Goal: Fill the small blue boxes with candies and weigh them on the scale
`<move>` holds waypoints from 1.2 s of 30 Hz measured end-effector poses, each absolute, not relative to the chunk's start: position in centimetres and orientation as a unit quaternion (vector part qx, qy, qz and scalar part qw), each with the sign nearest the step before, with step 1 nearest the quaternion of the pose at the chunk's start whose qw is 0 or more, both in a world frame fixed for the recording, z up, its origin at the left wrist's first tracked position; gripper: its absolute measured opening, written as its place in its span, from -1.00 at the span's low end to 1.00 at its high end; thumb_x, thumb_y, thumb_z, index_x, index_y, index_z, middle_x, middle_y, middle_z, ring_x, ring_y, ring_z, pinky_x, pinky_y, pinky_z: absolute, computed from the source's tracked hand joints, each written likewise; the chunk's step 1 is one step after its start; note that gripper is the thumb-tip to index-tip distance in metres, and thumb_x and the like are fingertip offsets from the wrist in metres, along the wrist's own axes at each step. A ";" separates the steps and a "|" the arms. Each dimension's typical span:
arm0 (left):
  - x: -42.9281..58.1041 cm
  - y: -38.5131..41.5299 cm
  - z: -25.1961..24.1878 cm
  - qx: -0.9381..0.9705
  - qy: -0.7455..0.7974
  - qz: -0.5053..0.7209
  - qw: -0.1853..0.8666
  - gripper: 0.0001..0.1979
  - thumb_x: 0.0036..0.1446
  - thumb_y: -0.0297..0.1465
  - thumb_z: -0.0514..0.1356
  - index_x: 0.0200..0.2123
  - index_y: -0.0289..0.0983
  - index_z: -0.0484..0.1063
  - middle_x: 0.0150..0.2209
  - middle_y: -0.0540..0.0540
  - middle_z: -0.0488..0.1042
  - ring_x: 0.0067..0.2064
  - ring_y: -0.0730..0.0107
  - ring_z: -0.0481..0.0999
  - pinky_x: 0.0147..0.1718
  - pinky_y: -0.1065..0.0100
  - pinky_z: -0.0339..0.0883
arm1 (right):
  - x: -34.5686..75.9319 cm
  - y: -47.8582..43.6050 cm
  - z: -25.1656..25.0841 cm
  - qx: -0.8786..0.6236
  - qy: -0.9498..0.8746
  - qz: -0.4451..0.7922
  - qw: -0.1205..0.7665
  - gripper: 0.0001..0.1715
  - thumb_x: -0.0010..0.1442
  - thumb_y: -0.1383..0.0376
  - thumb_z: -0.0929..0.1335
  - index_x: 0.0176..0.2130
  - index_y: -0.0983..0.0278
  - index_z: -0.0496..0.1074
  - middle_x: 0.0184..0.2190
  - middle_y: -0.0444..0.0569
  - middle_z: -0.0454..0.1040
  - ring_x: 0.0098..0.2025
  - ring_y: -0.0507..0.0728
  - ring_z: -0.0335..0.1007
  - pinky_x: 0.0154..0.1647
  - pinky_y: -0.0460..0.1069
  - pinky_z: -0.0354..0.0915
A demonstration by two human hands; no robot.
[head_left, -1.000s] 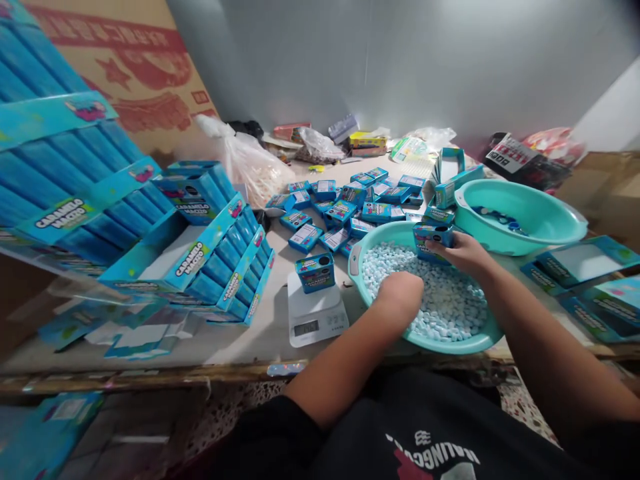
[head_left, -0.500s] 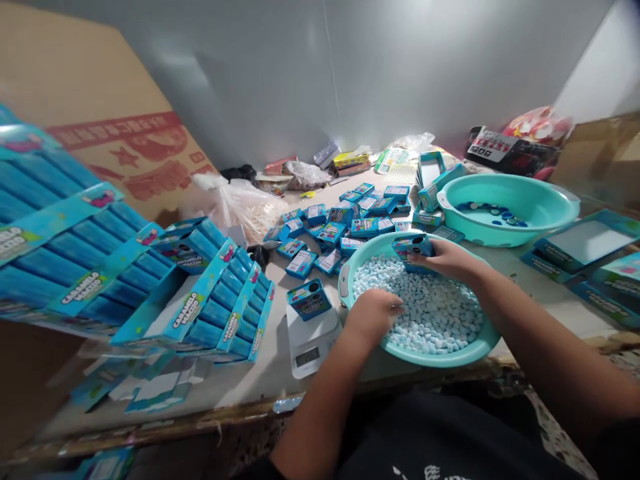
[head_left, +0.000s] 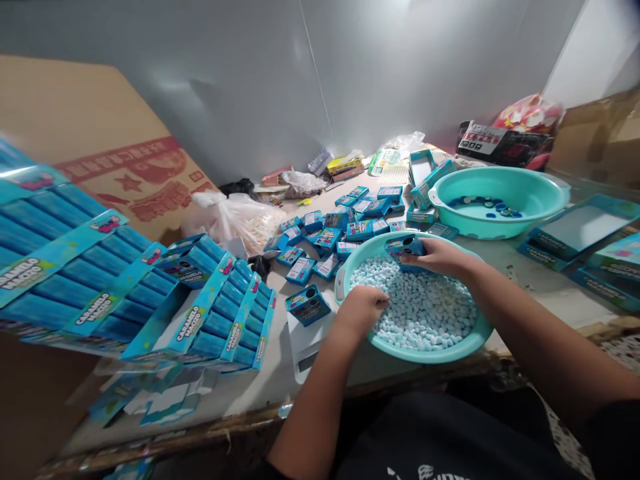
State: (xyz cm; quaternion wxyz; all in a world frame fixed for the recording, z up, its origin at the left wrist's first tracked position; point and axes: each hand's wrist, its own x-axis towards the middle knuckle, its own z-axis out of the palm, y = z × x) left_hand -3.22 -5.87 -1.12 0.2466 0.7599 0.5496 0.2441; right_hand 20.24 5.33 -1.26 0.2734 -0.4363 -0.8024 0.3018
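Observation:
My right hand (head_left: pixel 443 257) holds a small blue candy box (head_left: pixel 404 247) over the far side of a turquoise basin (head_left: pixel 427 355). Pale blue and white candy pieces (head_left: pixel 430 313) fill the basin's bottom. Low over the candy at the left side is my left hand (head_left: pixel 363 308), its fingers curled together; whatever is inside them is hidden. Left of the basin, another blue box (head_left: pixel 307 305) stands on a white scale (head_left: pixel 296 340), partly covered by my left forearm.
Loose blue boxes (head_left: pixel 327 239) lie piled behind the basin. At left, display trays (head_left: pixel 190 320) packed with boxes are stacked beside a large carton (head_left: pixel 100 113). A second turquoise basin (head_left: pixel 530 183) holds dark blue round pieces. Flat display trays (head_left: pixel 580 230) sit at right.
My left hand has shifted slightly left within the basin, its forearm covering more of the scale. My right hand keeps the box in nearly the same spot. The view has turned a little.

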 end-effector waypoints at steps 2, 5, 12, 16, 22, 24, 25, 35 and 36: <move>-3.0 -5.7 -1.6 0.757 0.546 0.256 0.250 -0.82 0.07 -0.50 0.35 -0.23 -0.22 0.66 -0.24 -0.11 0.68 -0.16 0.23 0.66 -0.09 0.29 0.49 | 20.3 5.4 -1.3 -0.431 -0.806 0.317 0.254 -0.42 0.10 -0.16 0.41 -0.08 0.17 0.59 -0.19 -0.10 0.63 -0.16 0.24 0.52 -0.17 0.03 0.42; -4.9 -5.9 -0.9 0.748 0.539 0.296 0.249 -0.84 0.08 -0.42 0.36 -0.22 -0.20 0.66 -0.24 -0.07 0.68 -0.19 0.28 0.66 -0.13 0.33 0.51 | 20.4 5.4 -1.5 -0.434 -0.805 0.318 0.249 -0.42 0.09 -0.18 0.42 -0.09 0.15 0.58 -0.19 -0.12 0.63 -0.17 0.23 0.52 -0.19 0.03 0.40; -14.4 -7.9 3.2 0.637 0.643 0.406 0.122 -0.75 0.13 -0.29 0.29 -0.15 -0.25 0.64 -0.18 -0.12 0.67 -0.14 0.16 0.65 -0.09 0.20 0.53 | 20.2 5.4 -1.6 -0.437 -0.807 0.326 0.227 -0.46 0.10 -0.16 0.41 -0.13 0.15 0.55 -0.20 -0.13 0.62 -0.16 0.24 0.51 -0.21 0.03 0.37; -15.8 -8.2 2.7 0.640 0.663 0.377 0.095 -0.80 0.07 -0.31 0.33 -0.21 -0.19 0.66 -0.21 -0.07 0.68 -0.15 0.17 0.66 -0.06 0.20 0.52 | 20.2 5.3 -1.3 -0.429 -0.810 0.326 0.233 -0.43 0.10 -0.19 0.40 -0.11 0.15 0.54 -0.19 -0.11 0.61 -0.14 0.25 0.50 -0.16 0.05 0.35; -15.4 -8.6 0.7 0.663 0.649 0.360 0.097 -0.81 0.11 -0.33 0.29 -0.20 -0.18 0.66 -0.20 -0.07 0.67 -0.14 0.18 0.66 -0.05 0.20 0.53 | 20.3 5.3 -1.5 -0.440 -0.803 0.316 0.249 -0.45 0.07 -0.20 0.41 -0.18 0.14 0.56 -0.23 -0.12 0.60 -0.17 0.25 0.49 -0.21 0.04 0.35; -15.6 -8.8 0.5 0.663 0.648 0.362 0.093 -0.80 0.13 -0.31 0.28 -0.19 -0.18 0.66 -0.18 -0.09 0.67 -0.13 0.17 0.66 -0.04 0.18 0.53 | 20.2 5.3 -1.5 -0.449 -0.798 0.316 0.248 -0.46 0.06 -0.21 0.41 -0.19 0.13 0.56 -0.25 -0.14 0.60 -0.19 0.23 0.49 -0.24 0.02 0.33; -15.7 -8.9 0.5 0.663 0.648 0.363 0.093 -0.79 0.14 -0.30 0.28 -0.19 -0.18 0.66 -0.17 -0.09 0.67 -0.12 0.16 0.66 -0.03 0.17 0.53 | 20.2 5.3 -1.5 -0.451 -0.797 0.318 0.246 -0.45 0.05 -0.21 0.41 -0.20 0.13 0.56 -0.28 -0.14 0.60 -0.22 0.21 0.48 -0.27 0.02 0.32; -15.8 -9.0 0.5 0.671 0.647 0.343 0.115 -0.76 0.14 -0.25 0.28 -0.17 -0.20 0.64 -0.05 -0.13 0.63 0.03 0.13 0.60 0.12 0.07 0.44 | 20.2 5.6 -1.8 -0.442 -0.801 0.323 0.240 -0.48 0.05 -0.18 0.43 -0.23 0.16 0.51 -0.37 -0.16 0.54 -0.34 0.13 0.41 -0.36 -0.03 0.27; -15.8 -9.0 0.5 0.673 0.648 0.337 0.119 -0.74 0.14 -0.22 0.29 -0.17 -0.21 0.64 -0.03 -0.15 0.62 0.05 0.12 0.59 0.13 0.06 0.43 | 20.2 5.6 -1.9 -0.442 -0.802 0.322 0.241 -0.47 0.05 -0.19 0.42 -0.23 0.16 0.51 -0.37 -0.16 0.55 -0.34 0.14 0.42 -0.36 -0.03 0.28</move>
